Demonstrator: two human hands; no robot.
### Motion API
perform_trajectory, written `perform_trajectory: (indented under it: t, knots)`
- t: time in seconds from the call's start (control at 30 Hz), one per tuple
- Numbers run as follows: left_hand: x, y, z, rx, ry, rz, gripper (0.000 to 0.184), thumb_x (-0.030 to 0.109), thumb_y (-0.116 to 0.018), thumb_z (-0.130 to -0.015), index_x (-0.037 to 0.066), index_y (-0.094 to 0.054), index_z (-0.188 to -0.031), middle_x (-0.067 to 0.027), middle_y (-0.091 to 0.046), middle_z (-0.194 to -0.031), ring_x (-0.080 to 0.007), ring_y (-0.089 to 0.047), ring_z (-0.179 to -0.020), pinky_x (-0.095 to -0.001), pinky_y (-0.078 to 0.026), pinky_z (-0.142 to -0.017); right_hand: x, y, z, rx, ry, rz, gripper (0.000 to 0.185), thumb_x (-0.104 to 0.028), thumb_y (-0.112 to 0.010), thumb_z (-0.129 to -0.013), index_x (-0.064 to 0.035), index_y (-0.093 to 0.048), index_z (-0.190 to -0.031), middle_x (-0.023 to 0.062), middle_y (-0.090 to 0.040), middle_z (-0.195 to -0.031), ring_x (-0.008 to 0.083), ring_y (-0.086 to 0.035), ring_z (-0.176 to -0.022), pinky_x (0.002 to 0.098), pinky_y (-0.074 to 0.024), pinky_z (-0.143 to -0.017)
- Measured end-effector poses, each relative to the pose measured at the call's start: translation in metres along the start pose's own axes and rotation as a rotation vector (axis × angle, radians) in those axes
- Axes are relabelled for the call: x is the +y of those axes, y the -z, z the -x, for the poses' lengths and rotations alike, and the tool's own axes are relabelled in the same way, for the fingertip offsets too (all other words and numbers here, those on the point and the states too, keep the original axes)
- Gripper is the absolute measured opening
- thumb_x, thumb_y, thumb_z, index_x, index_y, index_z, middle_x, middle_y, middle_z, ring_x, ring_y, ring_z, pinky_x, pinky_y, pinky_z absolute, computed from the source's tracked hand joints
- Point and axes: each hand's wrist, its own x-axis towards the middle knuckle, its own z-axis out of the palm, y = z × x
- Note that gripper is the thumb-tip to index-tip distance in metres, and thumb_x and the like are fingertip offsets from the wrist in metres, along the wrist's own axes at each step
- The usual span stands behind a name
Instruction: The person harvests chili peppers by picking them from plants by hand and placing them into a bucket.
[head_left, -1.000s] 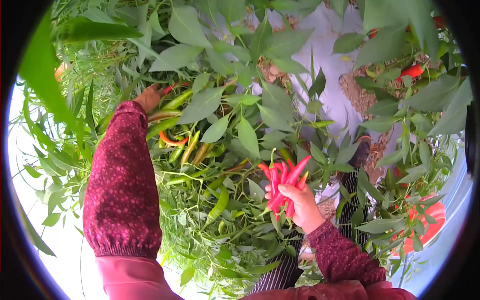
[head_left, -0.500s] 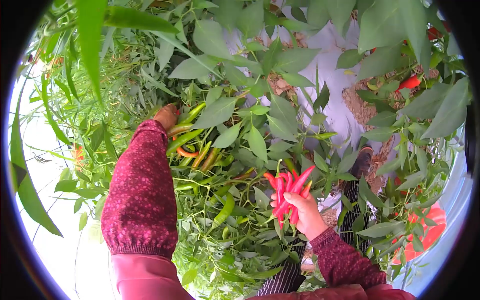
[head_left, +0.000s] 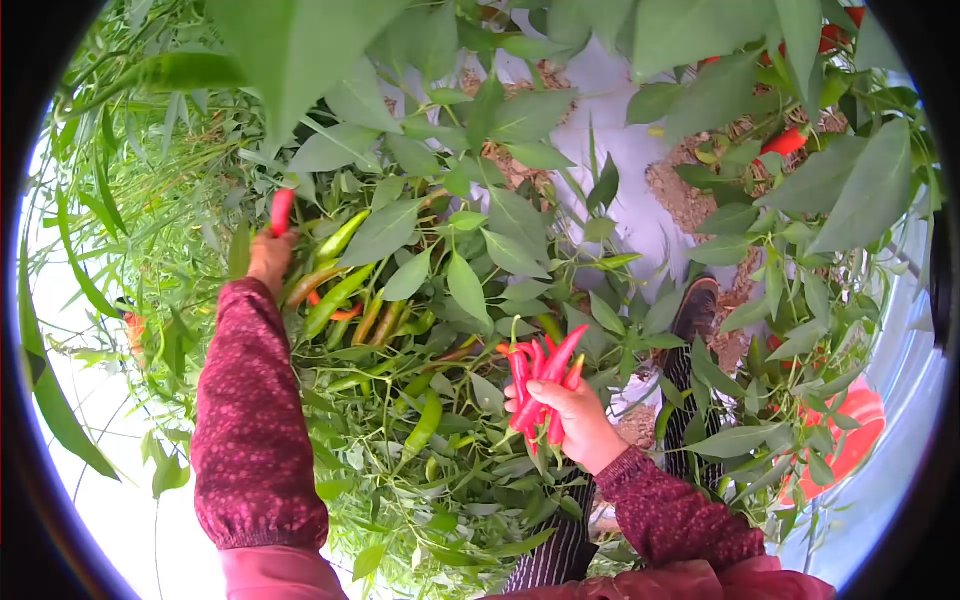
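Observation:
My left hand (head_left: 270,258) reaches into the foliage at the left, its fingers closed on a red chili pepper (head_left: 282,211) that points upward. Just right of it hang several green and browning chili peppers (head_left: 338,303) on the plant. Low and right of centre, my right hand (head_left: 572,415) is wrapped round a bunch of red chili peppers (head_left: 541,385), with green stems showing among them. The lower fingers of that hand are partly hidden by the bunch. A lone green pepper (head_left: 424,425) hangs between my two arms.
Leafy pepper plants surround me, with large leaves (head_left: 700,100) close to the camera. Pale ground sheeting (head_left: 640,200) with patches of soil lies beyond. A red container (head_left: 850,440) stands at the right behind leaves. More red peppers (head_left: 785,142) hang at upper right. My shoe (head_left: 697,305) is below.
My left hand has drawn back leftward from beside the green peppers, and a red pepper now shows in it. The right hand still holds its bunch; the whole view has shifted slightly.

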Motion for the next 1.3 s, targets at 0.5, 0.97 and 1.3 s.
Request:
perform_trajectory:
  t: [0.5, 0.97, 1.3]
  knots:
    - [0.135, 0.030, 0.129, -0.119, -0.367, 0.035, 0.024, 0.031, -0.058, -0.087, 0.012, -0.050, -0.076, 0.0082, -0.039, -0.054, -0.0029, -0.033, -0.041, -0.0197, -0.024, -0.037, -0.007, -0.008, 0.005, -0.077, 0.048, -0.072, 0.041, -0.014, -0.064, -0.083, -0.0025, -0.048, -0.119, 0.0143, -0.061, -0.105, 0.0246, -0.062, -0.091, 0.0399, -0.0538, -0.075]
    - [0.144, -0.129, 0.316, -0.753, -0.859, -0.399, 0.064, 0.011, -0.055, -0.083, -0.007, -0.018, -0.133, -0.0247, -0.061, -0.079, -0.0428, -0.060, -0.069, -0.0475, -0.048, -0.059, -0.036, 0.015, 0.011, -0.154, 0.367, -0.108, 0.040, -0.009, -0.064, -0.082, -0.0069, -0.051, -0.120, 0.0011, -0.058, -0.108, 0.0113, -0.054, -0.097, 0.0274, -0.0440, -0.085]
    - [0.221, -0.131, 0.327, -0.913, -1.039, -0.902, 0.074, 0.024, -0.061, -0.080, -0.017, -0.024, -0.129, -0.0197, -0.059, -0.062, -0.0349, -0.059, -0.053, -0.0420, -0.048, -0.052, -0.053, 0.017, 0.015, -0.087, 0.486, -0.154, 0.051, -0.013, -0.066, -0.081, -0.0088, -0.044, -0.126, 0.0030, -0.056, -0.110, 0.0123, -0.055, -0.096, 0.0302, -0.0466, -0.084]
